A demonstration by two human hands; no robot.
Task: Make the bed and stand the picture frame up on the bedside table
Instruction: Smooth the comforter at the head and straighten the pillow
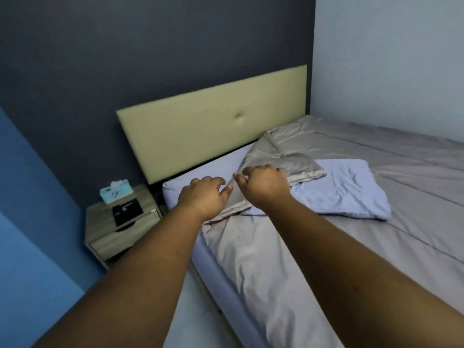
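A flat, black, rectangular picture frame (127,211) is seen lying face up on the top of a low wood-grain bedside table (100,223), just in front of a pale teal tissue box (115,190), with a bright blue wall (30,197) at the far left and a matt dark grey wall (150,46) behind. A padded, cream-yellow headboard (213,121) with one button is set against that grey wall. Below it a smooth lilac fitted sheet (213,167) is exposed where a crumpled, slightly glossy taupe duvet (251,259) is folded back at its corner. The left hand (203,197) is held over that folded edge with loosely curled fingers and nothing seen in them; the right hand (263,184), just beside it, is curled more tightly over the fold, and whether fabric is pinched cannot be told. Further right a creased, folded lilac cloth (344,189) is laid on the duvet, and a pale grey-blue wall (389,59) is met by the bed's far side.
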